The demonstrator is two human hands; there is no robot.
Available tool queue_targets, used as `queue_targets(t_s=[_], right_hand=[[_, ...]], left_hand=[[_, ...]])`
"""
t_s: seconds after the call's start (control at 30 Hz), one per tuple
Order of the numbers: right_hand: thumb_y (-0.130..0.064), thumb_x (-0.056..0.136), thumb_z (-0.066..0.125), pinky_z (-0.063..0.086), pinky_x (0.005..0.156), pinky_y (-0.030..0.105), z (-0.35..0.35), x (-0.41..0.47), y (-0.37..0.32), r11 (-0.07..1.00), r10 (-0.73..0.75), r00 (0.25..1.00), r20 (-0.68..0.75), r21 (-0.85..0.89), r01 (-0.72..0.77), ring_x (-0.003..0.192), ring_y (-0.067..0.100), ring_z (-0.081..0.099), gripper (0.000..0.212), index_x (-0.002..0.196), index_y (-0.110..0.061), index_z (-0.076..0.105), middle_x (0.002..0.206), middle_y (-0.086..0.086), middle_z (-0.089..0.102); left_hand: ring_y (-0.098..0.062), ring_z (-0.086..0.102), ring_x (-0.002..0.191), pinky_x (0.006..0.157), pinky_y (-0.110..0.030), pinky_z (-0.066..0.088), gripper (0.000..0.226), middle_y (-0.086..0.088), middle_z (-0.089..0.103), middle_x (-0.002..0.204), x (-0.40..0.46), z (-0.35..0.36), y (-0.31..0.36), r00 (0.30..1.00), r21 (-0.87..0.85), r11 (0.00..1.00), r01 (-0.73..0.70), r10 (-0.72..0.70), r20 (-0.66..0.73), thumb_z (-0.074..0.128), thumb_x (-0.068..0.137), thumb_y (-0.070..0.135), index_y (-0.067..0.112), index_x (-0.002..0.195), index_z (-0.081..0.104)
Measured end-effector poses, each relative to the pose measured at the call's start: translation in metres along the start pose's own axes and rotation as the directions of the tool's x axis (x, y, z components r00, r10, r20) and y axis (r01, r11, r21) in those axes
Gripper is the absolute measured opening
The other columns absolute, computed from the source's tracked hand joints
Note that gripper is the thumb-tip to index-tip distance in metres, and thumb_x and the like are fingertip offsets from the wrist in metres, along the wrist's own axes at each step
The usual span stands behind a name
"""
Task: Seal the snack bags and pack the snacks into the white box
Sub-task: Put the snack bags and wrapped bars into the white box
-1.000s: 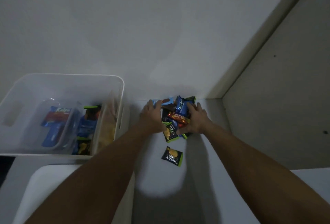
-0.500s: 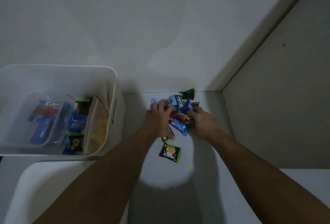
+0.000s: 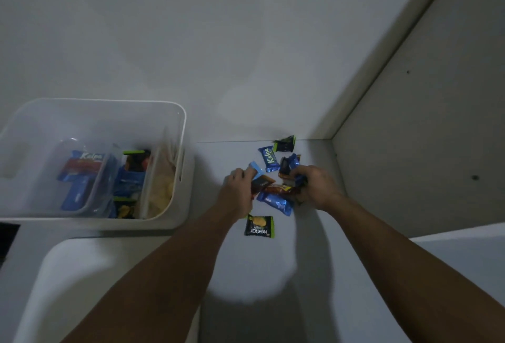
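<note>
A small heap of snack packets (image 3: 276,192) lies on the white surface near the back wall. My left hand (image 3: 237,192) grips dark and blue packets at the heap's left side. My right hand (image 3: 314,187) curls round packets on its right. A blue Kalpa packet (image 3: 269,159) and a black-and-green packet (image 3: 284,143) lie loose behind the hands. Another black-and-green packet (image 3: 259,225) lies alone in front. The white box (image 3: 180,206) stands to the left and holds blue packets, a clear tub and a bag of chips.
A wall (image 3: 191,42) rises right behind the snacks, and a beige panel (image 3: 426,124) closes the right side. A rounded white object (image 3: 68,282) sits in front of the box at lower left. A dark gap (image 3: 6,236) shows at the left edge.
The view shifted. Both hands have closed on packets and drawn toward me, leaving the Kalpa packet and a black-and-green packet behind by the wall.
</note>
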State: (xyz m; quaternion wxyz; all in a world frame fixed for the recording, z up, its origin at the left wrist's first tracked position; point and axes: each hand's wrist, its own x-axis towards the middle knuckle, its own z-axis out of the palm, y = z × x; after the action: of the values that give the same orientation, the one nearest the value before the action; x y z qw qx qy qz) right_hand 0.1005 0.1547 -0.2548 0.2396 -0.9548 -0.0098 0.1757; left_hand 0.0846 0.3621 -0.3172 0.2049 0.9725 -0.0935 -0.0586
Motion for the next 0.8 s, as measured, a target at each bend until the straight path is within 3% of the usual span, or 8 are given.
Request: queue_targets(t_s=[0.13, 0.2, 0.3, 0.37, 0.5, 0.6, 0.7, 0.8], right_hand=[[0.003, 0.071, 0.069, 0.043, 0.067, 0.026, -0.004, -0.009, -0.002, 0.997, 0.009, 1.0, -0.017, 0.071, -0.008, 0.087, 0.021, 0.053, 0.043, 0.109, -0.018, 0.065, 0.1, 0.005, 0.055], [0.005, 0.073, 0.066, 0.041, 0.068, 0.025, -0.006, -0.014, -0.004, 0.997, 0.015, 1.0, -0.008, 0.073, -0.014, 0.088, 0.021, 0.052, 0.045, 0.112, -0.017, 0.063, 0.101, 0.004, 0.052], [0.008, 0.076, 0.059, 0.051, 0.074, 0.032, -0.008, -0.02, -0.007, 0.992, 0.019, 1.0, -0.017, 0.121, -0.017, 0.092, 0.023, 0.055, 0.044, 0.112, -0.017, 0.064, 0.102, 0.004, 0.053], [0.009, 0.076, 0.058, 0.054, 0.076, 0.036, -0.01, -0.023, -0.009, 0.992, 0.03, 0.999, -0.016, 0.125, -0.028, 0.091, 0.022, 0.056, 0.046, 0.113, -0.019, 0.063, 0.1, 0.001, 0.054], [0.012, 0.074, 0.062, 0.05, 0.053, 0.027, -0.015, -0.029, -0.016, 0.988, 0.062, 0.998, -0.009, 0.142, -0.06, 0.075, 0.015, 0.055, 0.052, 0.115, -0.021, 0.061, 0.086, -0.01, 0.05], [0.01, 0.077, 0.061, 0.054, 0.058, 0.029, -0.018, -0.034, -0.021, 0.987, 0.047, 0.998, -0.032, 0.158, -0.042, 0.08, 0.019, 0.058, 0.046, 0.113, -0.019, 0.062, 0.098, 0.0, 0.056], [0.006, 0.076, 0.066, 0.057, 0.072, 0.035, -0.023, -0.038, -0.029, 0.988, 0.023, 0.998, -0.054, 0.151, -0.015, 0.092, 0.022, 0.06, 0.042, 0.108, -0.022, 0.063, 0.107, 0.004, 0.06], [0.002, 0.074, 0.07, 0.052, 0.075, 0.03, -0.032, -0.042, -0.041, 0.99, -0.014, 0.998, -0.068, 0.14, 0.023, 0.098, 0.022, 0.059, 0.041, 0.106, -0.023, 0.065, 0.107, 0.001, 0.059]], left_hand=[[-0.04, 0.028, 0.13, 0.101, -0.045, 0.037, 0.104, -0.021, 0.018, 0.149, -0.014, 0.0, -0.007, 0.979, 0.074, 0.996, 0.044, -0.057, 0.196, 0.078, 0.065, 0.044, 0.022, 0.15, 0.022], [-0.039, 0.024, 0.133, 0.103, -0.046, 0.038, 0.105, -0.019, 0.01, 0.154, -0.02, 0.001, -0.01, 0.967, 0.095, 0.992, 0.083, -0.103, 0.233, 0.08, 0.064, 0.047, 0.024, 0.149, 0.024], [-0.028, 0.044, 0.115, 0.088, -0.032, 0.044, 0.077, -0.015, 0.039, 0.138, -0.03, 0.005, -0.011, 0.99, 0.037, 0.995, 0.098, -0.101, 0.099, 0.076, 0.073, 0.029, 0.019, 0.141, 0.041], [-0.025, 0.049, 0.104, 0.081, -0.027, 0.043, 0.063, -0.014, 0.048, 0.121, -0.034, 0.003, -0.01, 0.995, -0.005, 0.996, 0.084, -0.084, 0.048, 0.069, 0.078, 0.017, 0.014, 0.137, 0.047], [-0.023, 0.051, 0.101, 0.086, -0.03, 0.048, 0.074, -0.012, 0.051, 0.112, -0.036, 0.0, -0.009, 0.99, -0.009, 0.994, 0.113, -0.112, 0.081, 0.067, 0.081, 0.01, 0.014, 0.147, 0.033], [-0.024, 0.055, 0.099, 0.088, -0.036, 0.051, 0.066, -0.011, 0.056, 0.107, -0.038, -0.008, -0.008, 0.982, -0.039, 0.984, 0.176, -0.172, 0.08, 0.066, 0.081, 0.008, 0.016, 0.141, 0.039], [-0.023, 0.06, 0.093, 0.083, -0.038, 0.054, 0.043, -0.009, 0.063, 0.102, -0.038, -0.021, -0.007, 0.981, -0.101, 0.976, 0.192, -0.187, 0.053, 0.068, 0.079, 0.008, 0.018, 0.118, 0.054], [-0.02, 0.062, 0.088, 0.079, -0.037, 0.056, 0.029, -0.005, 0.066, 0.101, -0.037, -0.044, -0.002, 0.982, -0.205, 0.961, 0.185, -0.186, 0.013, 0.072, 0.075, 0.008, 0.023, 0.094, 0.055]])
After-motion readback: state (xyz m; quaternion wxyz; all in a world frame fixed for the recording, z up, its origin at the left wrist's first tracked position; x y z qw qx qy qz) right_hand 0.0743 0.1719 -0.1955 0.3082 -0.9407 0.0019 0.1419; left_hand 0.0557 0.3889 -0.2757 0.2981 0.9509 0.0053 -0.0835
